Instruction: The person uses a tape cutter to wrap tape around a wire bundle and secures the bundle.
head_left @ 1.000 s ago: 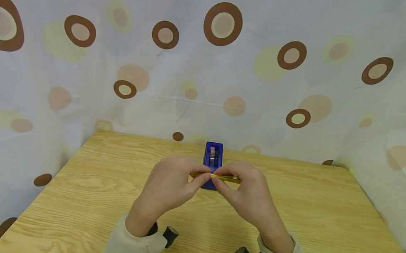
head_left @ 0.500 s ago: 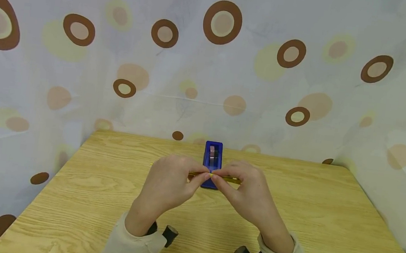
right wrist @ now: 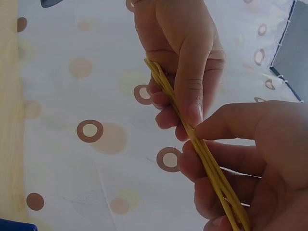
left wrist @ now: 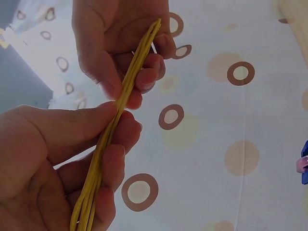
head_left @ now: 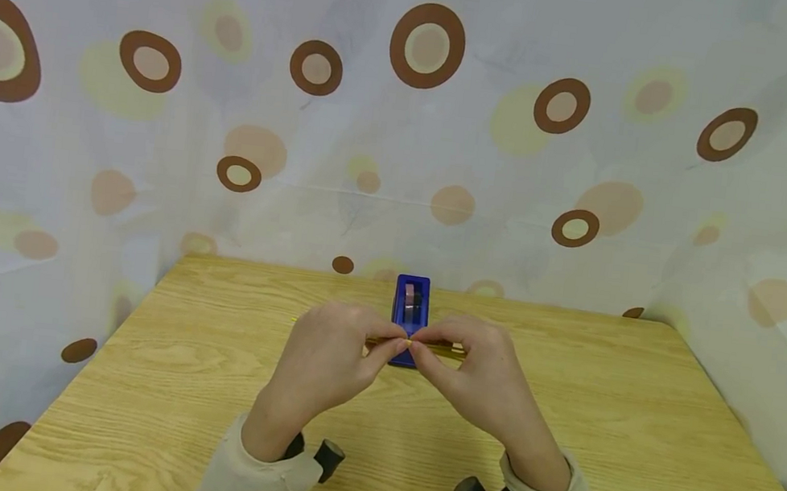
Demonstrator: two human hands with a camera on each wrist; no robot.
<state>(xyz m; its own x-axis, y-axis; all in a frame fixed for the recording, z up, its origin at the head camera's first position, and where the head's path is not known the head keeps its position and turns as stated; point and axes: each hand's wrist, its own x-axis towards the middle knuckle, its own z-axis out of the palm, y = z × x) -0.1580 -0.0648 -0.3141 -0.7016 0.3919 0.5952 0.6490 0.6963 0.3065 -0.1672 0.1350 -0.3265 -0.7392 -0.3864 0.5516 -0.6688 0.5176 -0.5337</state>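
A slim bundle of yellow strands [left wrist: 95, 175], looped at its ends, stretches across both hands. My left hand [head_left: 330, 356] pinches it near the middle between thumb and forefinger, other fingers curled beneath. Fingertips nearly meeting those of the left, my right hand [head_left: 480, 377] pinches the same yellow bundle [right wrist: 208, 161]. Whether these are rubber bands or one folded cord, I cannot tell. In the head view most of the bundle is hidden behind the hands. Just beyond them stands a blue tape dispenser [head_left: 418, 331] with a roll in it, its near part partly covered by the fingers.
The wood-grain table [head_left: 201, 402] spreads beneath both arms. A pale cloth [head_left: 338, 223] with brown rings hangs behind it and at both sides. Black camera mounts [head_left: 330, 457] sit at the cuffs. The dispenser's blue edge [right wrist: 17, 225] shows low in the right wrist view.
Both hands keep nearly the same place and pinch. The bundle's visible strands beside the right hand look slightly more spread; the head view has shifted a little.
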